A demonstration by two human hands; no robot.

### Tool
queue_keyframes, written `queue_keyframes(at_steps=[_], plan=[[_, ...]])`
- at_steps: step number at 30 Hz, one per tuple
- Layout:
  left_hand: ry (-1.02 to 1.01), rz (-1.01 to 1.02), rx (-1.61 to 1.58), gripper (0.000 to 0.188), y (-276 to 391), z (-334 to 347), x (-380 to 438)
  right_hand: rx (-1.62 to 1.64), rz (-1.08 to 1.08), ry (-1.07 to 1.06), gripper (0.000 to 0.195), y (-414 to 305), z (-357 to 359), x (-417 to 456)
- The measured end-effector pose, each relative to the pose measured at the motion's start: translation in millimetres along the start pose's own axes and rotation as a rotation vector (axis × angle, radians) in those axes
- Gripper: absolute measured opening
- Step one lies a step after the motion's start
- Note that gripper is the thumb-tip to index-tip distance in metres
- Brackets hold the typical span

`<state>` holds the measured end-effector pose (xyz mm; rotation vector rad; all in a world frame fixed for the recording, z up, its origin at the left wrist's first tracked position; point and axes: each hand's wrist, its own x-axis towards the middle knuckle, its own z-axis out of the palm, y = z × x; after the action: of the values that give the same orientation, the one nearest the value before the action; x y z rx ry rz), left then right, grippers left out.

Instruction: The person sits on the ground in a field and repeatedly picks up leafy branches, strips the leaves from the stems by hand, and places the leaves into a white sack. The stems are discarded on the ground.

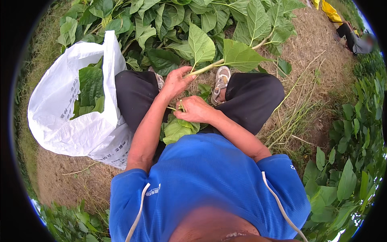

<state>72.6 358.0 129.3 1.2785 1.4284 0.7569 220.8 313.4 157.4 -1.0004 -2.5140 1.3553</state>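
My left hand [178,80] grips the cut end of a leafy branch [208,67], which looks like mulberry. The branch runs up to the right, with broad green leaves along it. Closer to my body, my right hand [195,109] is closed around the stalks of a bunch of plucked leaves [180,130]. The bunch hangs below the fist, in front of my blue shirt. To the left of my left knee stands a white woven plastic sack [110,81], its mouth wide. Leaves [90,87] lie inside it, and the sack bears printed writing.
A large heap of leafy branches [151,30] lies beyond my feet. Stripped stems [282,130] are strewn on dry straw to my right. Leafy plants [341,181] line the right side. At the upper right, another person [359,42] sits near a yellow sack [331,11].
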Motion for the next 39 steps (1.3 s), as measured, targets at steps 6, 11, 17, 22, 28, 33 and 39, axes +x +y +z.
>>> queue_keyframes(at_steps=[6, 11, 17, 22, 28, 33, 39], plan=[[-0.063, 0.072, -0.072, 0.041, -12, 5, 2, 1.254, 0.386, 0.932, 0.013, 45, -38, -30], [-0.079, 0.19, -0.085, 0.059, -11, 7, -2, 1.035, 0.19, 1.194, 0.025, 62, -61, -31], [-0.075, 0.226, 0.098, 0.052, -2, 1, -13, 1.032, 0.147, 0.816, 0.049, 41, -84, -18], [-0.1, 0.223, 0.211, 0.042, 16, -11, -21, 0.716, 0.151, 0.642, 0.059, 31, -67, 1], [-0.059, 0.29, 0.144, 0.025, 14, -8, -20, 1.052, 0.098, 0.771, 0.033, 25, -45, 8], [0.003, 0.548, 0.08, 0.032, -54, 0, -2, 1.34, 0.199, 0.521, 0.04, -12, -19, -3], [0.064, 0.58, 0.288, 0.042, -19, 1, -13, 1.183, 0.028, 0.546, 0.045, -80, -60, 1]])
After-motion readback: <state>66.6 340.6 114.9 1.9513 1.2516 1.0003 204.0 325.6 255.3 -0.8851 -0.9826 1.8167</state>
